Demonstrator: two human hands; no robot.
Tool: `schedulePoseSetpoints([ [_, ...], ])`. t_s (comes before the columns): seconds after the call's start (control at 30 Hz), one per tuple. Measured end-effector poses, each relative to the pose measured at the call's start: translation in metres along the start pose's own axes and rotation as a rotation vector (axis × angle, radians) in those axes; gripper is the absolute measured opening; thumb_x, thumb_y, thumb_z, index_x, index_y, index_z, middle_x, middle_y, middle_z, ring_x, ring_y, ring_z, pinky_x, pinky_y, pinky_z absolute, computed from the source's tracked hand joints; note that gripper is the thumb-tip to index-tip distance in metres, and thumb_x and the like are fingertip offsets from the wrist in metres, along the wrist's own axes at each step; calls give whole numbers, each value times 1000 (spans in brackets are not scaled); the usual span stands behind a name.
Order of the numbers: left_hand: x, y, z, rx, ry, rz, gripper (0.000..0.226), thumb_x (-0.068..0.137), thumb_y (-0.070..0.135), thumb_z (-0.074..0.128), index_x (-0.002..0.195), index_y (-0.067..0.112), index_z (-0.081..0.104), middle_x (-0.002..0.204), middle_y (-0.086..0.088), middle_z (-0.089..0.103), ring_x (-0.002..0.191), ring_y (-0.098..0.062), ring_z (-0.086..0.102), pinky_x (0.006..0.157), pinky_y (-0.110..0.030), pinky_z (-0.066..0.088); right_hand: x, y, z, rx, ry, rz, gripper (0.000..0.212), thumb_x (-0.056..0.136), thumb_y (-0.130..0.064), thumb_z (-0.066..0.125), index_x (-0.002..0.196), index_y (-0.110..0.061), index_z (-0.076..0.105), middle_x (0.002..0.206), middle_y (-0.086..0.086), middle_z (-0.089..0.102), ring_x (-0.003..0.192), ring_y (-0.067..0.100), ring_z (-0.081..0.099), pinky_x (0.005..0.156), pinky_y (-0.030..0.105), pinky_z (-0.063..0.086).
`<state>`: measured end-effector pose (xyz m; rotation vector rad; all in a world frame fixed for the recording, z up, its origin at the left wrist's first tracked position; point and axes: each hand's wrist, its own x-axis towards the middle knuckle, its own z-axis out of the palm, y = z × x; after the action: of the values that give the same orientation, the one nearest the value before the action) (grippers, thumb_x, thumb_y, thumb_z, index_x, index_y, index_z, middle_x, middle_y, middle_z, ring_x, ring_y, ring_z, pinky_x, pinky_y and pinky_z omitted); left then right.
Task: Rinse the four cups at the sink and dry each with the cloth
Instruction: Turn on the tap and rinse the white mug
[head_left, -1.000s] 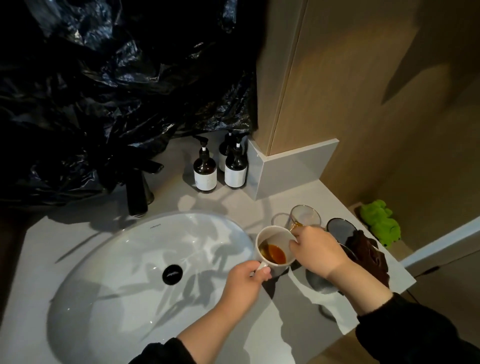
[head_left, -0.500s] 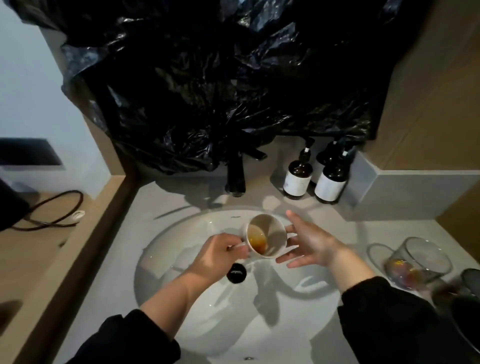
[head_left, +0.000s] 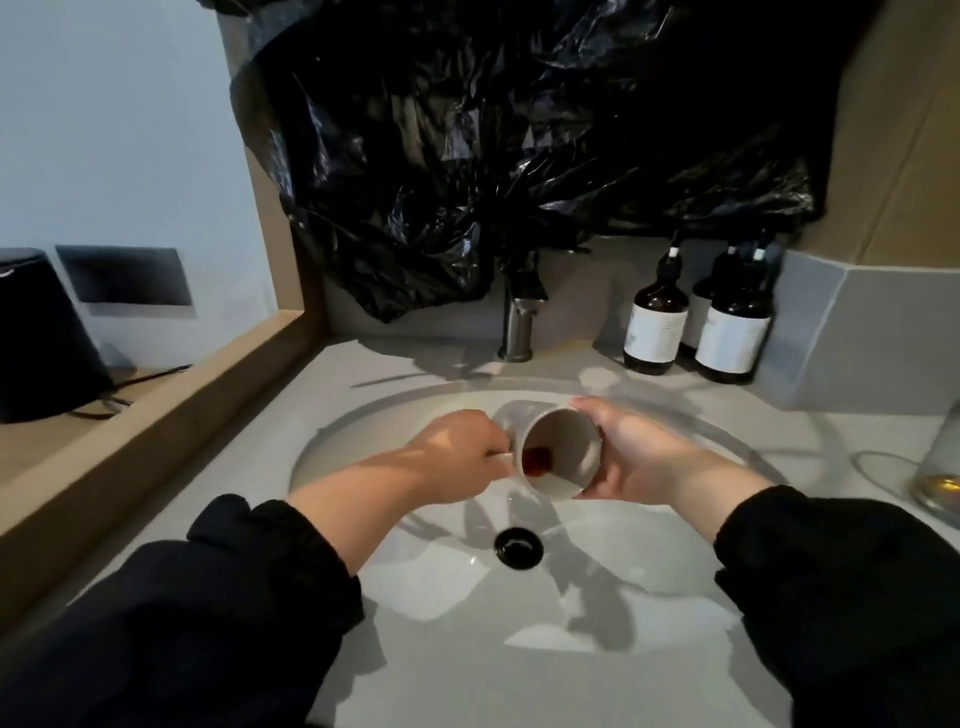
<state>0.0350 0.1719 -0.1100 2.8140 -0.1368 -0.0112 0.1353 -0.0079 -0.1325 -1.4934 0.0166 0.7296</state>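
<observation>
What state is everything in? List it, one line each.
white mug: tilted over the sink, some brown liquid inside.
left hand: grips the mug's handle.
right hand: cups the mug's body.
faucet: no water visibly running.
drain: open.
glass cup: upright on the counter, amber liquid at bottom.
pump bottles: upright.

no legible text on bottle labels (head_left: 655, 332)
</observation>
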Motion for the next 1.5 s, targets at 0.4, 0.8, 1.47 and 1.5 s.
schedulePoseSetpoints([
  [0.4, 9, -22, -6, 709, 300, 411, 12, 90, 15, 62, 98, 17, 71, 94, 4, 66, 98, -18, 57, 85, -28, 45, -14, -3, 4, 21, -135, -259, 72, 71, -35, 79, 133, -12, 49, 128, 14, 57, 114, 27, 60, 84, 39, 56],
  [0.8, 12, -22, -8, 864, 472, 545, 16, 62, 6, 80, 70, 14, 69, 70, 1, 61, 79, -21, 57, 71, -32, 49, -16, -7, 1, -12, -151, -403, 75, 71, -15, 78, 137, -23, 41, 128, 12, 57, 113, 27, 61, 96, 45, 49],
  [1.47, 28, -3, 2, -1324, 466, -430, 38, 98, 23, 52, 62, 12, 53, 45, 2, 49, 55, -18, 49, 74, -34, 48, -1, -100, 22, -555, 516, -716, 39, 97, -37, 46, 132, -20, 46, 110, 0, 54, 96, 24, 63, 90, 45, 52],
  [1.5, 29, -3, 3, -1349, 452, -409, 38, 98, 23, 52, 62, 12, 53, 47, 1, 48, 55, -17, 49, 71, -33, 46, 5, -108, 25, -600, 533, -751, 43, 97, -35, 48, 137, -22, 43, 107, 1, 52, 100, 24, 61, 92, 42, 51],
])
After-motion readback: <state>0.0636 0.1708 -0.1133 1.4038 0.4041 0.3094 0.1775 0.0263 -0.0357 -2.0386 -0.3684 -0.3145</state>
